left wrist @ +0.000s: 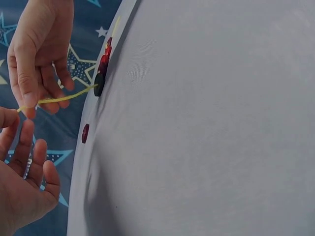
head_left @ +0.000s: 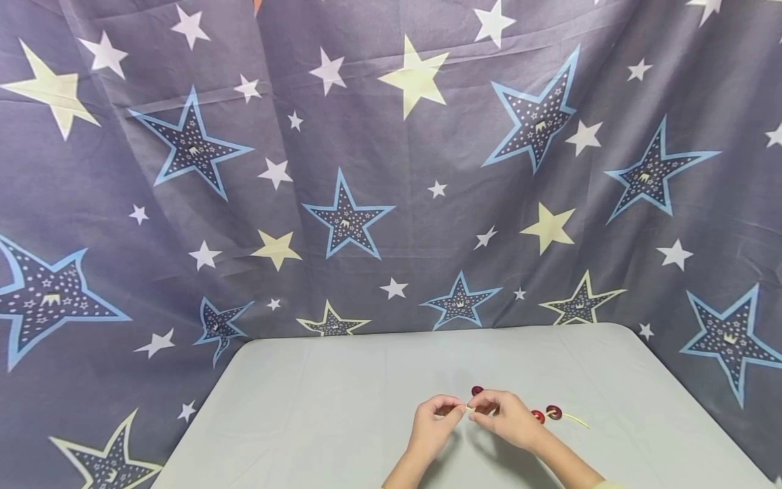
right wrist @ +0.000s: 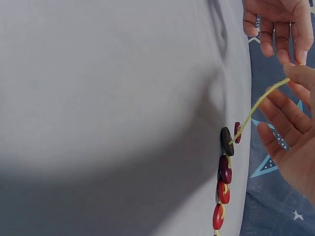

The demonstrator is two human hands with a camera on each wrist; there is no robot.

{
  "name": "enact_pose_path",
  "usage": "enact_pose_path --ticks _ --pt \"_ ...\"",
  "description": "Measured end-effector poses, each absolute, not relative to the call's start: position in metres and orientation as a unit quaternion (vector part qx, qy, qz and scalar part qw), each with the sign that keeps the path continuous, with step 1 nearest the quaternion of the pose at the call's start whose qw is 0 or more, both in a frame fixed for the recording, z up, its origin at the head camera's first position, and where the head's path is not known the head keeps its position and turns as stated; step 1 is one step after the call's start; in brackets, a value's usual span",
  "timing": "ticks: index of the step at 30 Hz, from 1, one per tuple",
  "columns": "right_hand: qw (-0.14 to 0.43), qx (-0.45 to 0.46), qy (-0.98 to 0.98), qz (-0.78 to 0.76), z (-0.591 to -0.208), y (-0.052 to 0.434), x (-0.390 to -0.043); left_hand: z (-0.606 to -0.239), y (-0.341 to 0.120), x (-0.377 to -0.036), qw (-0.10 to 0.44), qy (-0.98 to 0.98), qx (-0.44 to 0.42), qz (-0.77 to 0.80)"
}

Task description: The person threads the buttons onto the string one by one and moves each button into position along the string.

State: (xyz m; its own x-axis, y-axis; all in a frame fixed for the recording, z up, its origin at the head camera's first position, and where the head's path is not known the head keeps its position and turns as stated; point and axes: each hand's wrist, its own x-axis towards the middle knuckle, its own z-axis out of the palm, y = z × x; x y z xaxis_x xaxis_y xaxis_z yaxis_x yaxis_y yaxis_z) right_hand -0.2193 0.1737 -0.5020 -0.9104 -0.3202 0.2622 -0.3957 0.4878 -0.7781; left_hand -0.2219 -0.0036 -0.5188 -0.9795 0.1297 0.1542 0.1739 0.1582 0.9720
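Note:
Between the thumb and fingers of my right hand (head_left: pixel 510 418) a yellow cord (right wrist: pixel 261 98) is pinched close to its end. My left hand (head_left: pixel 432 424) meets it fingertip to fingertip, its thumb and forefinger pinching the cord's short tip. From the right hand the cord runs down to a black button (right wrist: pixel 227 141) on the table. Strung behind it are a dark purple button (right wrist: pixel 225 168) and red buttons (right wrist: pixel 223 191), lying in a row. Apart from the string, a single dark red button (left wrist: pixel 85 133) lies on the table, just beyond the right hand's fingers in the head view.
A pale grey cloth covers the table (head_left: pixel 318 401). The cord's other tail (head_left: pixel 576 420) lies on it to the right of the strung buttons. Behind the table hangs a dark curtain (head_left: pixel 366 292) printed with stars.

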Motion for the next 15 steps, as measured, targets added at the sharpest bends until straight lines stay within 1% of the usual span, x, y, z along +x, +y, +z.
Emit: enact_pose_path --ticks 7,15 --pt "0.032 0.211 -0.858 0.468 -0.5024 0.1746 -0.2183 -0.5176 -0.0043 -0.2214 0.008 -0.761 -0.101 -0.641" --pt "0.021 0.190 -0.859 0.475 -0.5015 0.1749 -0.2166 -0.5216 -0.0040 -0.2228 0.011 -0.762 -0.092 -0.642"
